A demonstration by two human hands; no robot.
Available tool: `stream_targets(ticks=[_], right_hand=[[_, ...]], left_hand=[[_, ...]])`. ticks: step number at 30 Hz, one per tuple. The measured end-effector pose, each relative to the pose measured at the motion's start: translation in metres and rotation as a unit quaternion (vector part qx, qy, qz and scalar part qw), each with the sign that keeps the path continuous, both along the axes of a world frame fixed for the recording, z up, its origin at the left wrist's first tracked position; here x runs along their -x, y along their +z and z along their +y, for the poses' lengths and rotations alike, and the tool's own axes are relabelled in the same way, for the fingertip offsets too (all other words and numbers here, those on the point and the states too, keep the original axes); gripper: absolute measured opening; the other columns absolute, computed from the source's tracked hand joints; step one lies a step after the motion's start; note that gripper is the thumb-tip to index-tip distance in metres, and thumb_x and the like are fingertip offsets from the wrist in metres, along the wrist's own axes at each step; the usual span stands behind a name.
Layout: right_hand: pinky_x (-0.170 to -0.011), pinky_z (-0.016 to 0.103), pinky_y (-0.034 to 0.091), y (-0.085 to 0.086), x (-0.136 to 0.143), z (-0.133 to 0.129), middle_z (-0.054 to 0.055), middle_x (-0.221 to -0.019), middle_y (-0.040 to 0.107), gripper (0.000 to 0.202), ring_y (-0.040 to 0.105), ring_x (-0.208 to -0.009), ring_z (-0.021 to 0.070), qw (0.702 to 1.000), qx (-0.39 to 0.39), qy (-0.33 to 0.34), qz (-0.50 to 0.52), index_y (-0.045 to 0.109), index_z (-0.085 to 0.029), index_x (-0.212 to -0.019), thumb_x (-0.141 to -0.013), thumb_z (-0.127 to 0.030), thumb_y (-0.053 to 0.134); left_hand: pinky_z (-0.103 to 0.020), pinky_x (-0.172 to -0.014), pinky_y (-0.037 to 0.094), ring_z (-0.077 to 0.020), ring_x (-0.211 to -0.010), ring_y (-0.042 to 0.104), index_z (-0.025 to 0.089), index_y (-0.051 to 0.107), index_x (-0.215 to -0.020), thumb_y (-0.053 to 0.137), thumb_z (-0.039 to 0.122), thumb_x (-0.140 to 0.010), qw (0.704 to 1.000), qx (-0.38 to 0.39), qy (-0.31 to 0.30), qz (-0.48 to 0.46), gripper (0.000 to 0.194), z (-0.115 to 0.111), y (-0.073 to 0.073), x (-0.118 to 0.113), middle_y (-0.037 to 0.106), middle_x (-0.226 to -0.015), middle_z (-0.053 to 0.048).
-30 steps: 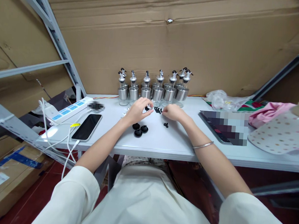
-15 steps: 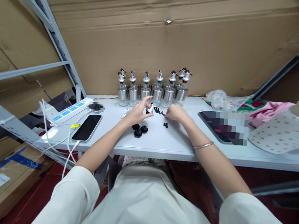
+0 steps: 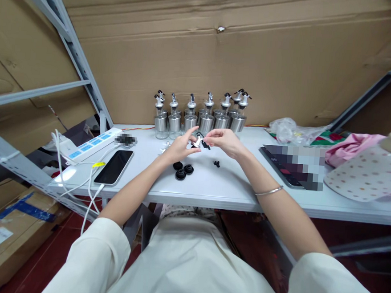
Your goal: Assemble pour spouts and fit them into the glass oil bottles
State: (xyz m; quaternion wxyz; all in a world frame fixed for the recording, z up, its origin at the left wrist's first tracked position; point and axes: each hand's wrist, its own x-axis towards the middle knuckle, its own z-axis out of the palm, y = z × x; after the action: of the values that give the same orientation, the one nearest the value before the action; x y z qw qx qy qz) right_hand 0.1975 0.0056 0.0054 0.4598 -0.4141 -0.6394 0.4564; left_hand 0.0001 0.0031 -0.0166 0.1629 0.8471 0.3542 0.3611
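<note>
My left hand (image 3: 179, 147) holds a small silver pourer top (image 3: 196, 142), with the forefinger above it and the thumb below. My right hand (image 3: 225, 142) is closed in a pinch beside it, on a small black curved piece (image 3: 200, 134) that touches or nearly touches the pourer top. Part of that piece is hidden by the fingers. Below the right fingertips lie several similar black pieces (image 3: 205, 145). Black round stoppers (image 3: 180, 174) rest nearer the table edge, and tiny black parts (image 3: 217, 164) lie to the right. Behind my left wrist are silver parts (image 3: 164, 148), partly hidden.
Glass-and-steel bottles (image 3: 190, 120) with pourer tops stand in rows along the cardboard wall (image 3: 174, 60). A power strip (image 3: 93, 144), cables and a phone (image 3: 114, 167) are at left. A tablet (image 3: 281, 166), plastic bag (image 3: 292, 131) and pink cloth (image 3: 352, 148) lie at right.
My right hand has moved left from beside the loose black pieces to the pourer top, bringing one black piece. My left hand has stayed in place.
</note>
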Motion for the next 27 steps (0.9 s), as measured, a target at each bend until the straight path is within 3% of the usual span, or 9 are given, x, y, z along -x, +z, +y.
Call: stream_targets(ticks=[10,19,27], right_hand=[[-0.061,0.028,0.049,-0.0028,-0.0013,0.0029,0.002,-0.059,0.064,0.031,0.057,-0.057,0.0115,0.999,0.030,0.007,0.035,0.066,-0.015,-0.066,-0.049,-0.033,0.085],[-0.057,0.025,0.046,-0.0007,-0.0008,-0.0005,0.001,-0.057,0.064,0.035,0.056,-0.055,0.0099,0.997,0.054,0.038,0.047,0.066,-0.015,-0.066,-0.046,-0.035,0.087],[-0.057,0.026,0.044,-0.0002,-0.0019,-0.0006,0.000,-0.058,0.063,0.036,0.055,-0.055,0.0097,0.997,0.037,0.054,0.046,0.065,-0.015,-0.068,-0.048,-0.034,0.086]], left_hand=[[-0.027,-0.082,0.046,-0.0148,-0.092,0.060,0.020,0.035,-0.139,0.069,0.030,-0.078,1.000,-0.017,0.002,-0.018,0.071,0.0019,0.0006,0.0020,0.066,-0.098,-0.003],[-0.030,-0.084,0.048,-0.0173,-0.096,0.059,0.018,0.041,-0.137,0.067,0.032,-0.080,0.998,-0.059,-0.018,-0.007,0.064,0.0031,-0.0001,0.0024,0.064,-0.105,-0.007],[-0.032,-0.087,0.048,-0.0187,-0.099,0.059,0.017,0.043,-0.135,0.064,0.032,-0.082,0.999,-0.047,-0.020,-0.015,0.059,0.0017,0.0007,0.0014,0.063,-0.108,-0.009]])
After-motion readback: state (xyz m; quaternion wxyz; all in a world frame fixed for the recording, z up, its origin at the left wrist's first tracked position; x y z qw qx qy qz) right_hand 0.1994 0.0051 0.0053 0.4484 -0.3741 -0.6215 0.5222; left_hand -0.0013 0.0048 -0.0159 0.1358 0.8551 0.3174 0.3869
